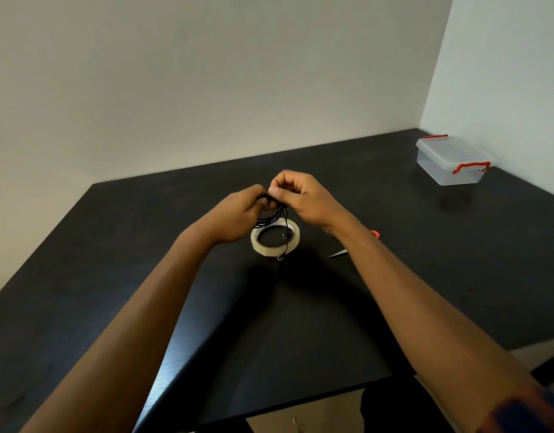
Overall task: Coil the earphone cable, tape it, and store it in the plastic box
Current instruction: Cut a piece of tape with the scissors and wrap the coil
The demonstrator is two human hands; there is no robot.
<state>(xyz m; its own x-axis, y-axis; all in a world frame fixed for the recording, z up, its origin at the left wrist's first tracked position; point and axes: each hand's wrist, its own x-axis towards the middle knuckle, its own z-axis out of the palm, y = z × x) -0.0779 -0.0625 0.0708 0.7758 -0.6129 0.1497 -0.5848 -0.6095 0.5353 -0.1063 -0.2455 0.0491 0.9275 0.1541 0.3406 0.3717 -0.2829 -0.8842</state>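
Note:
A black earphone cable (277, 214) is bunched into loops between both hands, held above the black table. My left hand (240, 214) grips the bundle from the left, and my right hand (300, 198) pinches it from the right. Loose strands with two earbuds (284, 236) hang down over a roll of clear tape (258, 243) lying flat on the table. The clear plastic box (450, 160) with red clips stands lidded at the far right corner, well away from both hands.
Scissors (339, 252) with an orange handle lie right of the tape, mostly hidden under my right forearm. The black table (144, 245) meets walls at the back and right. Its front edge has a cut-out near my body.

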